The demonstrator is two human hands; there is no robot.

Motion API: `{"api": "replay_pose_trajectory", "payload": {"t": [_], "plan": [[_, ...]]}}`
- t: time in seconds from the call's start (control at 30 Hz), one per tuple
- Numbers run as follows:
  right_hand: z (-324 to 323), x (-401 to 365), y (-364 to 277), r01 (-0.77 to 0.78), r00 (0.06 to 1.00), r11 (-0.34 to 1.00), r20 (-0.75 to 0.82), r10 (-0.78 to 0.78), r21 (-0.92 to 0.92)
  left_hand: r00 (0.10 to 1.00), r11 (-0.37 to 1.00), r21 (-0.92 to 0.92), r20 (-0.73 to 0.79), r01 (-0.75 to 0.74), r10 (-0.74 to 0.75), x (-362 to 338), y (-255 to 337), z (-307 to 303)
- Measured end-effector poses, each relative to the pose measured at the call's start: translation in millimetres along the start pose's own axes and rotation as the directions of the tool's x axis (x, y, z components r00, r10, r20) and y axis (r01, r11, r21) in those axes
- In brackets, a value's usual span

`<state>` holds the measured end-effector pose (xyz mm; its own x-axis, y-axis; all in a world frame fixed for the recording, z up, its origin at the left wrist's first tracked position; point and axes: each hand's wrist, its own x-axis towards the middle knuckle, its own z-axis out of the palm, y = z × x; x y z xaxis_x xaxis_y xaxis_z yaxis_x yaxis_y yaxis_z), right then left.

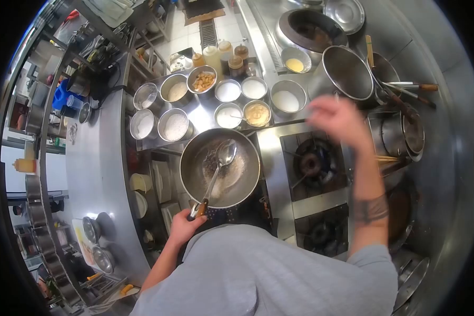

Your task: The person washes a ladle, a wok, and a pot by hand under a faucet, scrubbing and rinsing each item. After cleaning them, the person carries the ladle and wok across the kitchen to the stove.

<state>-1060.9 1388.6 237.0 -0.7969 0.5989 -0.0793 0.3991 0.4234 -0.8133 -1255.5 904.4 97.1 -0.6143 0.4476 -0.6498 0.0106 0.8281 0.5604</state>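
Note:
My left hand (183, 227) is closed round the handle of a deep frying pan (252, 181), held just in front of my body. A large metal spoon (227, 152) lies in the pan, its wooden handle end (202, 207) resting beside the pan handle at my thumb. Whitish powder (231, 176) and dark specks (210, 164) cover part of the pan's bottom. My right hand (333, 117) is raised above the back of the stove, between a container of white powder (286, 100) and a tall pot (347, 73). Motion blurs its fingers.
Several metal containers, one with browned chunks (204, 81), crowd the counter beyond the pan. Sauce bottles (211, 55) stand behind them. Gas burners (312, 164) lie to the right, with more pots (413, 134) along the wall. A steel counter (92, 174) runs along the left.

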Motion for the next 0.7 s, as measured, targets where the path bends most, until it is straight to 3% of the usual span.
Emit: {"api": "replay_pose_trajectory", "payload": {"t": [0.03, 0.07, 0.13, 0.17, 0.23, 0.37, 0.43, 0.47, 0.5, 0.57, 0.63, 0.7], "plan": [[43, -18, -18, -0.072, 0.974, 0.995, 0.21, 0.085, -0.069, 1.0, 1.0, -0.002, 0.002, -0.012, 0.012, -1, 8, 2], [94, -34, -21, -0.057, 0.922, 0.996, 0.386, 0.027, 0.065, 1.0, 1.0, -0.002, 0.006, -0.027, 0.027, -1, 12, 2], [197, -59, -25, -0.17, 0.868, 0.985, 0.478, 0.132, 0.038, 0.997, 0.996, 0.028, 0.003, -0.079, 0.079, 2, 9, 5], [249, -69, -14, -0.037, 0.924, 0.999, 0.379, 0.041, -0.018, 0.993, 0.991, 0.062, -0.005, -0.116, 0.117, 5, 6, 7], [313, -79, -19, -0.197, 0.928, 0.98, 0.317, 0.198, -0.036, 0.99, 0.987, 0.081, 0.02, -0.142, 0.141, 3, 3, 6], [384, -111, -15, -0.325, 0.941, 0.946, 0.093, 0.325, -0.015, 0.973, 0.971, 0.092, 0.086, -0.22, 0.212, -12, -11, -4], [405, -125, -2, -0.4, 0.916, 0.893, 0.078, 0.393, 0.205, 0.962, 0.942, 0.195, 0.056, -0.273, 0.267, -11, -36, -4], [405, -136, -10, -0.526, 0.85, 0.792, 0.194, 0.489, 0.308, 0.953, 0.937, 0.171, 0.056, -0.304, 0.299, -19, -44, -8], [406, -150, -19, -0.526, 0.85, 0.789, 0.168, 0.499, 0.318, 0.945, 0.928, 0.177, 0.074, -0.328, 0.32, -16, -63, -10], [413, -184, -31, -0.468, 0.865, 0.718, 0.1, 0.492, 0.515, 0.938, 0.932, 0.111, 0.086, -0.344, 0.336, -5, -107, -5], [409, -214, -42, -0.413, 0.877, 0.745, 0.007, 0.481, 0.524, 0.924, 0.922, 0.078, 0.094, -0.379, 0.371, -8, -137, -4], [387, -236, -53, -0.317, 0.898, 0.669, -0.014, 0.44, 0.672, 0.957, 0.966, -0.017, 0.132, -0.257, 0.257, -14, -152, -8]]}}
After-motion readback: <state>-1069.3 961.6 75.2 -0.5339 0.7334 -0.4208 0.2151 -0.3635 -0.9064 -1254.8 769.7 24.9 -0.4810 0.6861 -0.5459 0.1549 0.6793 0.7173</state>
